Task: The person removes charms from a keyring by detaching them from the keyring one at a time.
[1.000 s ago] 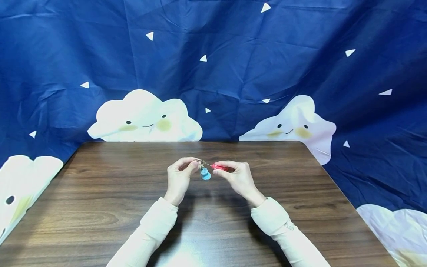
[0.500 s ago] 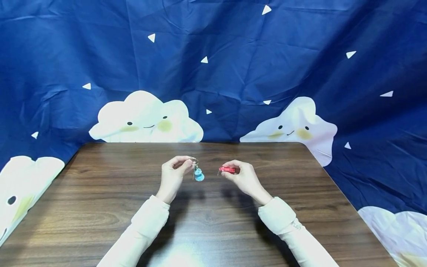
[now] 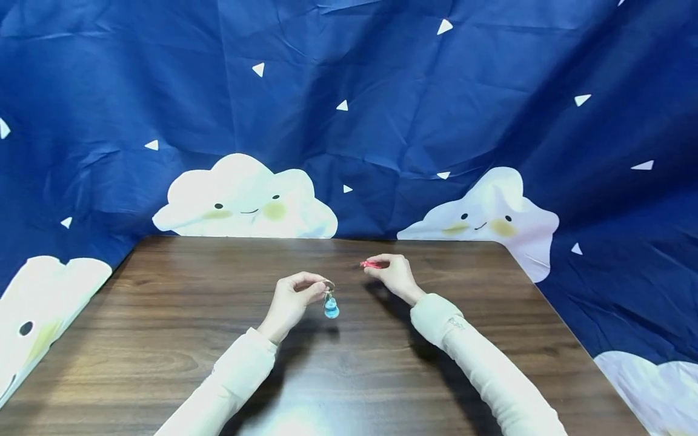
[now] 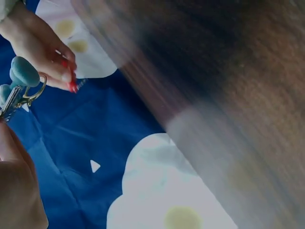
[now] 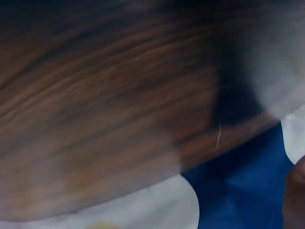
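Head view: left hand pinches blue keychain, right hand pinches red trinket.

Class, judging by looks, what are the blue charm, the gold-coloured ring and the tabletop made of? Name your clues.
Blue charm: perhaps matte plastic or flocking; no sharp highlights.
Gold-coloured ring: probably polished metal; thin, shiny curve.
Tabletop: wood or wood-look laminate, smooth finish; brown grain, glossy glare.
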Demonstrator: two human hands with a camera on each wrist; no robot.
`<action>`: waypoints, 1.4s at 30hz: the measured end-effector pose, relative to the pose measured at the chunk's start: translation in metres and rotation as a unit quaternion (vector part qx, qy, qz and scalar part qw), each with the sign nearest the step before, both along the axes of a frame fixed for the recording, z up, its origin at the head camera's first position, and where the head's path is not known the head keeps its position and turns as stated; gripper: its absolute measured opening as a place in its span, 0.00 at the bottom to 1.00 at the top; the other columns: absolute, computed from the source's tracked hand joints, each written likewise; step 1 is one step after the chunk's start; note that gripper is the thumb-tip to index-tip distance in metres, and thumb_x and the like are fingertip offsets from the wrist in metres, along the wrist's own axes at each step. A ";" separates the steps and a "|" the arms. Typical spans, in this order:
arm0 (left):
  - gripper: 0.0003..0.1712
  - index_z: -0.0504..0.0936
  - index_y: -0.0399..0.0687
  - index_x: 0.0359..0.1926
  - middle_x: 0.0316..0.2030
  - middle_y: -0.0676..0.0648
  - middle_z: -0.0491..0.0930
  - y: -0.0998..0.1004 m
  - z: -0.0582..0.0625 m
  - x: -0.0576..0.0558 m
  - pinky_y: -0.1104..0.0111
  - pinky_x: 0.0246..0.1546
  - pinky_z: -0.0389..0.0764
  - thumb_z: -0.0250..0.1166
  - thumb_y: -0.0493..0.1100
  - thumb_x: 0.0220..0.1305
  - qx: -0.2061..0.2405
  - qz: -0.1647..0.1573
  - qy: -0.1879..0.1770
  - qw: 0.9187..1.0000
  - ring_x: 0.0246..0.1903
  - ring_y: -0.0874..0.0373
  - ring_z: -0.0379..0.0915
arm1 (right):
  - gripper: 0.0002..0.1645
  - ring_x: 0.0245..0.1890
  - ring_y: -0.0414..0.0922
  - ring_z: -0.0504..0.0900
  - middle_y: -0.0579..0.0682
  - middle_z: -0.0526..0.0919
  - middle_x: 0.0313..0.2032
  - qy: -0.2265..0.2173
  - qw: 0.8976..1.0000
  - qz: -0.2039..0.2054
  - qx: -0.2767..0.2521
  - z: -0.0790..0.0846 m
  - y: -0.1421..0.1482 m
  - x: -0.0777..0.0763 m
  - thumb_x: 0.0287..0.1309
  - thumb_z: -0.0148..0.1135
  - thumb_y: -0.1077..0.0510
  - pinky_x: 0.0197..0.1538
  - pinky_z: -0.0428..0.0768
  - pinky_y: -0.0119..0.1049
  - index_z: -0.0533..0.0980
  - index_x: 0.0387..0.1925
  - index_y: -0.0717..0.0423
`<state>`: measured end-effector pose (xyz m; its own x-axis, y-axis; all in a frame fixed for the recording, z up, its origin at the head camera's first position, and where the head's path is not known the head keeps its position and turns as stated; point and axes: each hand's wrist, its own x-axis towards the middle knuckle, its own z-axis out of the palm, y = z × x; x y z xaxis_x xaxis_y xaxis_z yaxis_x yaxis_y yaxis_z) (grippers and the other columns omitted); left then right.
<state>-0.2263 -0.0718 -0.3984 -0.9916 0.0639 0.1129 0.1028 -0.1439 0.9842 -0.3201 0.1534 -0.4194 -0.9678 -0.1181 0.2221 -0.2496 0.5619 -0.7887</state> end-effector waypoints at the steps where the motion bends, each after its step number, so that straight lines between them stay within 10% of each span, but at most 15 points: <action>1: 0.11 0.77 0.26 0.39 0.33 0.42 0.83 0.001 -0.001 0.001 0.68 0.40 0.81 0.62 0.30 0.55 -0.001 -0.002 -0.002 1.000 0.32 0.61 0.81 | 0.13 0.36 0.42 0.84 0.52 0.86 0.33 -0.010 1.000 -0.006 -0.005 -0.004 -0.001 -0.003 0.44 0.69 0.58 0.39 0.80 0.29 0.82 0.35 0.56; 13: 0.11 0.77 0.24 0.39 0.32 0.43 0.83 0.009 -0.006 0.004 0.67 0.40 0.81 0.62 0.29 0.54 0.009 -0.023 -0.005 1.000 0.32 0.62 0.81 | 0.12 0.30 0.39 0.82 0.50 0.86 0.29 -0.060 0.996 -0.040 0.050 -0.043 0.017 -0.010 0.40 0.72 0.59 0.40 0.78 0.32 0.83 0.32 0.57; 42: 0.12 0.77 0.26 0.40 0.34 0.42 0.83 -0.005 -0.007 -0.008 0.68 0.42 0.81 0.62 0.31 0.55 0.007 0.001 -0.002 1.000 0.34 0.61 0.81 | 0.22 0.43 0.49 0.81 0.57 0.83 0.41 -0.069 0.993 0.003 0.092 -0.030 0.021 -0.017 0.47 0.67 0.58 0.49 0.77 0.42 0.77 0.46 0.61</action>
